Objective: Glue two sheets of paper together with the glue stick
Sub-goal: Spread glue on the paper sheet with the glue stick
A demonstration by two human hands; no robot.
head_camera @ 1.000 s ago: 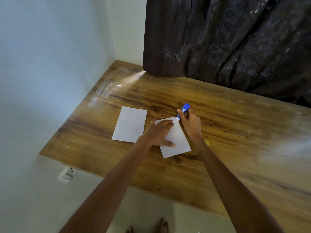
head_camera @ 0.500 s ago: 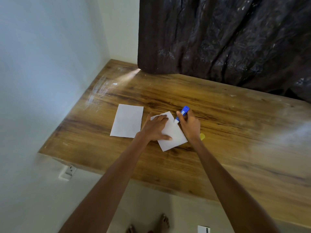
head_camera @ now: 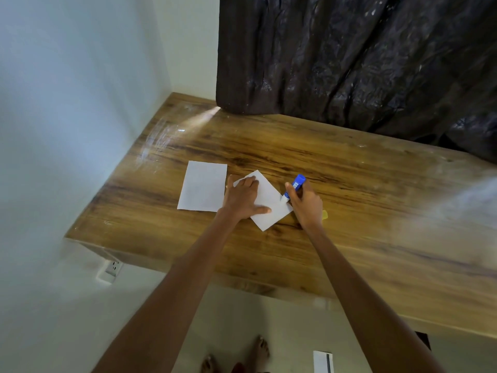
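Two white rectangular sheets lie flat on a wooden tabletop [head_camera: 349,211] with a streaked brown grain and a dull sheen. At far left, a white wall outlet [head_camera: 110,270] sits on the pale wall below the table's edge. Next comes the left sheet [head_camera: 203,189], smooth and uncreased, squared roughly to the near edge and untouched. Just beside it, the right sheet [head_camera: 271,203] lies turned at an angle, one corner pointing away from the person. The left hand [head_camera: 243,199] rests palm down on this sheet with fingers extended and spread, pressing it to the wood and gripping nothing. The right hand [head_camera: 305,203] is curled around a glue stick [head_camera: 294,187], a short blue cylinder with a white tip; it is tilted, its tip touching the right edge of the angled sheet. A small yellow object [head_camera: 325,214], partly hidden by the right wrist, lies on the wood just beside that hand; its identity cannot be told. Behind the table, toward the right, hangs a crumpled, glossy black plastic sheet [head_camera: 363,57].
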